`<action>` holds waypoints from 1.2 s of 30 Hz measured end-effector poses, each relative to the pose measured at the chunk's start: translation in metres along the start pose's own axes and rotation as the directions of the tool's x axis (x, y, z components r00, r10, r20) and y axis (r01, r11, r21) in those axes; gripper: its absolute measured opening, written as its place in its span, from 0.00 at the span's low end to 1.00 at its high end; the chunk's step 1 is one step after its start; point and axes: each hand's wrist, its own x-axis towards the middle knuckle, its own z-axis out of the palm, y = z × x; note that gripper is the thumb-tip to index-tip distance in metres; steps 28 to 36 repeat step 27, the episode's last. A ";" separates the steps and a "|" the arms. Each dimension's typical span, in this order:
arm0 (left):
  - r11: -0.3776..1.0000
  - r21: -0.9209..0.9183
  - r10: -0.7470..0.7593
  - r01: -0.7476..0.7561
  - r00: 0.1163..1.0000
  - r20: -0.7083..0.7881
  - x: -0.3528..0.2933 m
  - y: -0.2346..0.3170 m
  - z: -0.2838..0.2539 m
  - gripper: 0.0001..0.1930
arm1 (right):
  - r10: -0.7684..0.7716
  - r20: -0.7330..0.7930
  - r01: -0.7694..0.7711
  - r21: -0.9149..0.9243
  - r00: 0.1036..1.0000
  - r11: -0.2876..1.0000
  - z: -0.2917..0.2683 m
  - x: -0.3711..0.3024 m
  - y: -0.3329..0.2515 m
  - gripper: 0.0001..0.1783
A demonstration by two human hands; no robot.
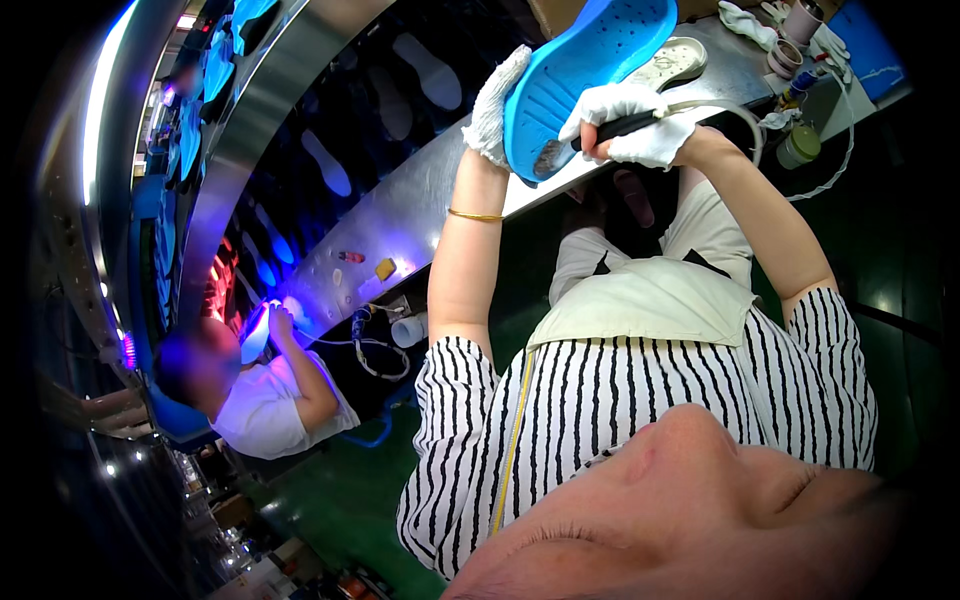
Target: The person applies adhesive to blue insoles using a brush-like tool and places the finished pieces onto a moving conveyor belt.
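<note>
My left hand (497,105), in a white knitted glove, grips the left edge of a blue shoe sole (552,88). The sole is tilted up over the metal bench, its ribbed face with small holes showing. Some of those fingers are hidden behind it. In my right hand (650,140), partly covered by white glove cloth, is a black-handled tool (622,127). Its tip points at the sole's near end, by a greyish patch; whether it touches I cannot tell. A pale hose (735,108) curves beside my right wrist. A white sole (676,62) lies behind the blue one.
The metal bench (420,200) runs along a conveyor (375,60) carrying several soles. White gloves (745,25), a pinkish cup (800,22) and a green-lidded jar (798,146) stand to the right. Left, a co-worker (285,405) handles a sole under violet light, near a yellow block (385,268).
</note>
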 end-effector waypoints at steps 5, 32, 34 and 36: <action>0.983 0.185 0.013 0.006 0.995 -0.098 -0.005 0.001 0.004 0.31 | 0.205 0.070 -0.205 -0.006 0.976 0.979 -0.021 -0.011 -0.004 0.07; 0.834 -0.532 0.308 -0.144 0.922 0.233 0.001 -0.025 -0.008 0.37 | 0.150 -0.184 -0.136 0.091 0.971 0.987 0.039 -0.023 -0.023 0.05; 0.834 -0.532 0.308 -0.144 0.922 0.233 0.001 -0.025 -0.008 0.37 | 0.150 -0.184 -0.136 0.091 0.971 0.987 0.039 -0.023 -0.023 0.05; 0.834 -0.532 0.308 -0.144 0.922 0.233 0.001 -0.025 -0.008 0.37 | 0.150 -0.184 -0.136 0.091 0.971 0.987 0.039 -0.023 -0.023 0.05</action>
